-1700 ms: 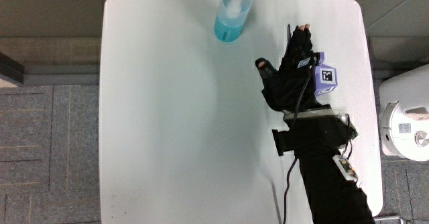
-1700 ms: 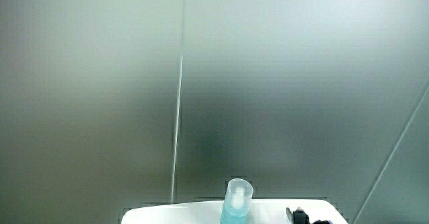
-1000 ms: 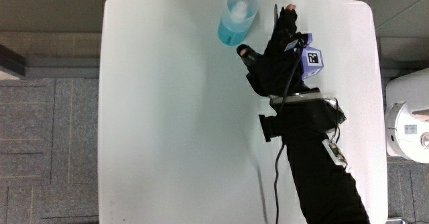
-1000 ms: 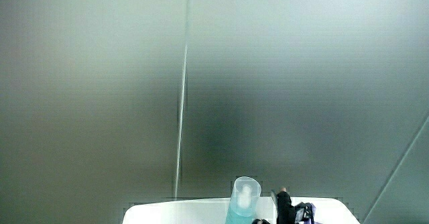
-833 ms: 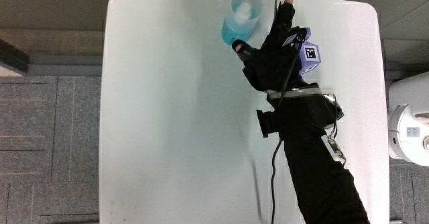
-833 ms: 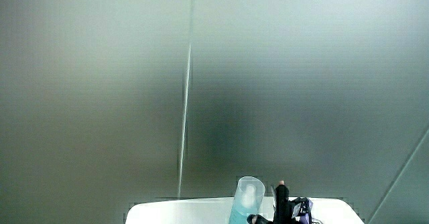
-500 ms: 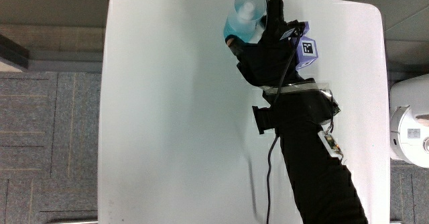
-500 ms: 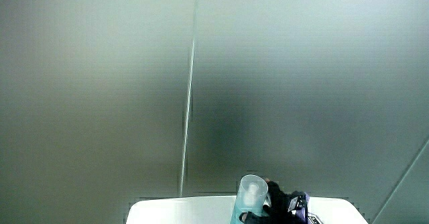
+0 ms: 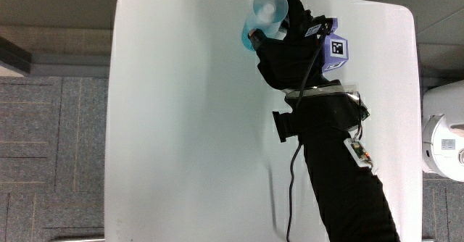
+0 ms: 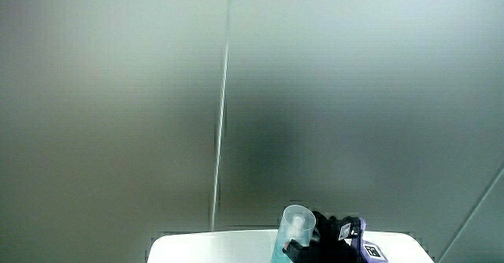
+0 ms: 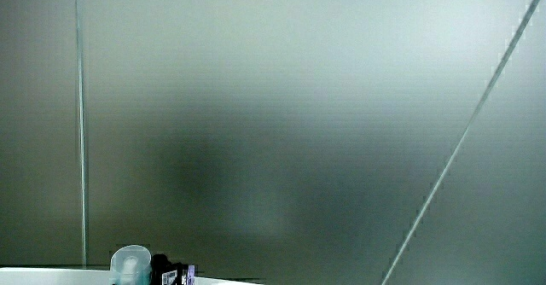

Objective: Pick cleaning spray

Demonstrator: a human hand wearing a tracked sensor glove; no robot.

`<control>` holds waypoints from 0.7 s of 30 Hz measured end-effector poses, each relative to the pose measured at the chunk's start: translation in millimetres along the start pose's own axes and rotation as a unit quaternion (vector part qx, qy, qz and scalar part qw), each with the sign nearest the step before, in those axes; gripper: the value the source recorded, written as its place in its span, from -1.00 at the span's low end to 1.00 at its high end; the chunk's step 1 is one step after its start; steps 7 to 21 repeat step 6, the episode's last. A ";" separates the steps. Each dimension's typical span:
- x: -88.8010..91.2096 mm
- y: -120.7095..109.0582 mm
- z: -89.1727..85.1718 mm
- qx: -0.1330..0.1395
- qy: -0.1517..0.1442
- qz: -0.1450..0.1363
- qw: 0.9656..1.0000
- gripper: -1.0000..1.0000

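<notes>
- The cleaning spray (image 9: 262,17), a pale blue bottle with a clear cap, stands upright on the white table (image 9: 181,126) close to the table's edge farthest from the person
- In the main view, taking the table as a clock face with six o'clock nearest the person, the bottle sits at about twelve o'clock
- The hand (image 9: 290,50) is pressed against the bottle, at roughly four o'clock from it; the fingers wrap round the body just under the cap, thumb on the side nearer the person, so the bottle is grasped
- The patterned cube (image 9: 335,50) rides on the back of the glove, and the forearm (image 9: 341,169) runs from the wrist toward the person
- Both side views show mostly a pale wall; low in them appear the bottle cap (image 10: 296,220) (image 11: 130,262) and the glove (image 10: 327,231) touching it
</notes>
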 end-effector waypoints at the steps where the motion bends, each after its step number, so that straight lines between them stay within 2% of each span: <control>1: 0.4 0.6 0.0 -0.001 -0.002 0.008 1.000 1.00; 6: -4.8 2.2 -7.2 -0.008 0.003 0.022 1.000 1.00; 21: -4.8 2.2 -7.2 -0.008 0.003 0.022 1.000 1.00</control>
